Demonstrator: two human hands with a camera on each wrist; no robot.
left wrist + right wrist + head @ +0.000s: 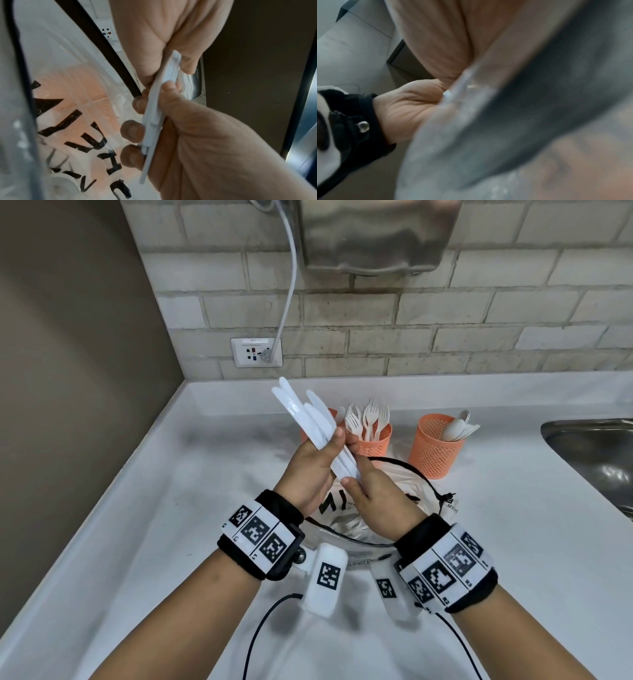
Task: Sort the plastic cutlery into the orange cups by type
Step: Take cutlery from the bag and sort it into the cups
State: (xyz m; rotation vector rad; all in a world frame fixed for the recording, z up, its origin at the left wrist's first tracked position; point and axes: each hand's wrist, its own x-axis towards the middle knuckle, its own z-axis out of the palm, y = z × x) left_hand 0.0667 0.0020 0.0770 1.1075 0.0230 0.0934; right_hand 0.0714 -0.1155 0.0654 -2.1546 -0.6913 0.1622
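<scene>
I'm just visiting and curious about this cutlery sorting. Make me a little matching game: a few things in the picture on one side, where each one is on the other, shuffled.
Things:
1. knives
2. forks
3. spoons
4. clear bag

Places:
A. in the right-hand orange cup
B. lying on the counter beneath the hands
C. bundled in the left hand, with the right hand at the handles
D. standing in the middle orange cup

Pairs: 1-C, 2-D, 3-A, 4-B

Both hands (197,135) gripping white knife handles (154,119), printed clear bag (56,81) beside — orange cup (82,86) showing through
</scene>
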